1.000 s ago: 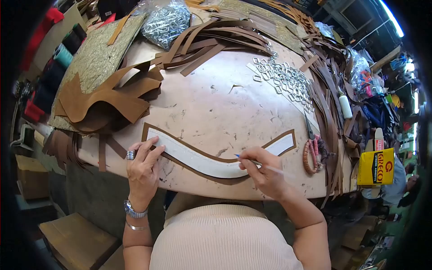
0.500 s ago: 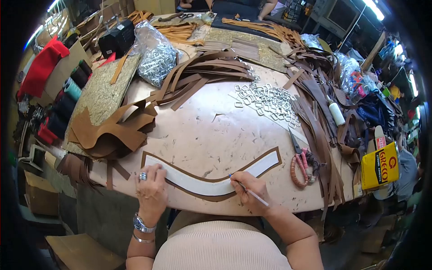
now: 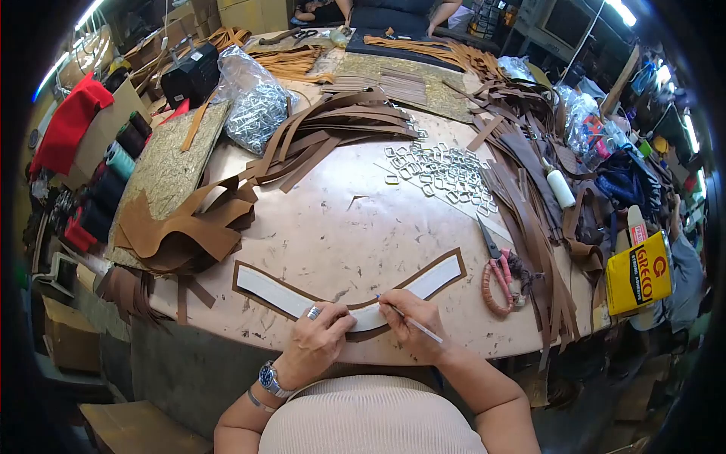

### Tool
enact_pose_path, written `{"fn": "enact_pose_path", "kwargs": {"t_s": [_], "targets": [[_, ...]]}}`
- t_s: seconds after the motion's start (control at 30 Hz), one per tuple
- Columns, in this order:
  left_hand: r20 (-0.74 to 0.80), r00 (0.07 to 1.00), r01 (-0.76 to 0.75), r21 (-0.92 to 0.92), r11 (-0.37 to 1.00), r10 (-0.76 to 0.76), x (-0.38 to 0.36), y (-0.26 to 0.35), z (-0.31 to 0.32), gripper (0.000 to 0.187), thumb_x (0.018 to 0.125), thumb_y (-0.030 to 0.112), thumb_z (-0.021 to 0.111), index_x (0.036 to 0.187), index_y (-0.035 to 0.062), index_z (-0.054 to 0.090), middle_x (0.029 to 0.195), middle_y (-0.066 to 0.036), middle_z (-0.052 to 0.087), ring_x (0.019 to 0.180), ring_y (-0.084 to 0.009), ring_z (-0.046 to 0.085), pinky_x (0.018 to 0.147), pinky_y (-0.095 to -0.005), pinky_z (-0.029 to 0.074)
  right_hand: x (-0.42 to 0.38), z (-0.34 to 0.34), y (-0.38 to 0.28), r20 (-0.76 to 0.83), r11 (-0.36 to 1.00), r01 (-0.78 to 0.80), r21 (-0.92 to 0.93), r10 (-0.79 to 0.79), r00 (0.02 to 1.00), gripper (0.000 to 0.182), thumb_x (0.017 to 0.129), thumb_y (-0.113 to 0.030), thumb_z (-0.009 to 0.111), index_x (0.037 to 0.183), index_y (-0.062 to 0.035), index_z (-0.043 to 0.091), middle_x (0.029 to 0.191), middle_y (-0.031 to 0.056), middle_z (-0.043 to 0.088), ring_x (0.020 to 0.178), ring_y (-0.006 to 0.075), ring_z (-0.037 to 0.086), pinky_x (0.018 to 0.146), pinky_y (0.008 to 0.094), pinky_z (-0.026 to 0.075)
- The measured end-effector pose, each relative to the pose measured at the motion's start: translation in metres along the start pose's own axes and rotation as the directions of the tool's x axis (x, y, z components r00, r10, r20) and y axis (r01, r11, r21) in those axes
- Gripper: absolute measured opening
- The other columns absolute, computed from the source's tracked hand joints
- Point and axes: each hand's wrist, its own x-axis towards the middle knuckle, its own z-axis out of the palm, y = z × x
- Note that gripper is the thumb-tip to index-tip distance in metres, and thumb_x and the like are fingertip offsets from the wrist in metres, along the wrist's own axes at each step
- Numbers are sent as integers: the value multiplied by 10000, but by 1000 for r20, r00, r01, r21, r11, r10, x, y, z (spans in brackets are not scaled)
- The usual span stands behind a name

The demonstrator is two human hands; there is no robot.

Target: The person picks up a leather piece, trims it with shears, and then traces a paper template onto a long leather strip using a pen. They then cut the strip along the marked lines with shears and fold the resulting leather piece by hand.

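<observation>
A curved white strip [image 3: 274, 290] lies on a slightly larger piece of brown leather [image 3: 240, 266], whose edge shows all around it. My left hand [image 3: 316, 333], with a ring and a wristwatch, rests on the strip near the middle of the curve, fingers a little bent and pressing down. In my right hand [image 3: 412, 321] a slim pale pen [image 3: 423, 331] is pinched, its tip at the strip's upper edge just right of my left fingers. Both hands cover part of the strip.
Scissors [image 3: 495, 265] with wrapped handles lie to the right, below many metal buckles [image 3: 446, 175]. Brown leather straps [image 3: 522, 227] run down the right side beside a white bottle [image 3: 560, 188] and a yellow can [image 3: 639, 274]. Leather pieces [image 3: 189, 231] lie left. Another person sits across the table.
My left hand has slid right along the strip, from its left end to near the middle. The pen tip has shifted slightly left, and the whole view has moved a little.
</observation>
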Motion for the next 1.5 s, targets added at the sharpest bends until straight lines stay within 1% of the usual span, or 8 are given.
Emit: {"fn": "enact_pose_path", "kwargs": {"t_s": [0.23,0.33,0.43,0.53,0.63,0.83,1.0,1.5], "targets": [[-59,997,43,-112,993,-50,-2,-6,3,257,632,-45,603,872,47,598,874,-91,558,801,-282,543,678,-347,462,0,0,2,15,997,-79,19,79,997,113,813,-24,579,909,36,571,805,137,594,694,204,589,626,268,467],[-60,995,70,-132,989,-79,-1,-7,3,253,627,-58,599,858,47,612,872,-100,571,795,-280,550,676,-343,467,1,-1,-1,-4,995,-90,40,90,996,106,813,-31,569,916,-6,563,784,144,595,674,246,609,579,291,483],[-72,992,96,-160,983,-108,-1,-7,3,259,618,-87,581,839,41,627,875,-112,589,780,-270,567,673,-331,477,0,-5,-7,113,829,-489,272,477,872,116,834,-56,560,933,5,566,784,104,608,684,172,611,593,264,487],[-63,991,102,-177,979,-115,-3,-7,4,271,618,-98,574,845,39,628,868,-102,585,775,-264,570,666,-325,474,-2,-8,0,-1,904,-306,298,320,947,128,852,-71,547,938,22,567,789,75,610,695,116,598,606,228,485],[-96,991,77,-193,978,-97,-2,-11,7,261,621,-109,572,833,31,629,858,-91,585,767,-255,567,681,-321,463,-6,-10,-4,-24,830,-320,456,371,928,97,836,-36,551,911,23,571,781,71,605,688,108,597,614,224,478],[-75,994,68,-201,977,-85,-3,-15,8,225,645,-65,588,847,35,604,885,-80,562,807,-268,541,691,-340,452,-16,-4,-12,18,890,-320,324,333,943,69,790,14,564,857,27,578,765,77,596,678,98,589,584,206,468],[-56,994,83,-193,978,-95,-1,-12,6,213,651,-54,606,847,29,601,881,-81,559,806,-265,540,691,-341,453,-18,1,-20,195,883,-375,283,330,924,63,783,-14,556,836,7,582,728,75,583,591,121,534,516,230,436],[-59,988,116,-297,948,-140,-4,-18,10,208,650,-59,621,838,24,590,893,-77,563,813,-249,542,701,-314,453,-19,22,-23,166,960,-239,147,215,962,82,721,39,592,801,20,582,710,120,582,587,209,583,534,284,465]]}}
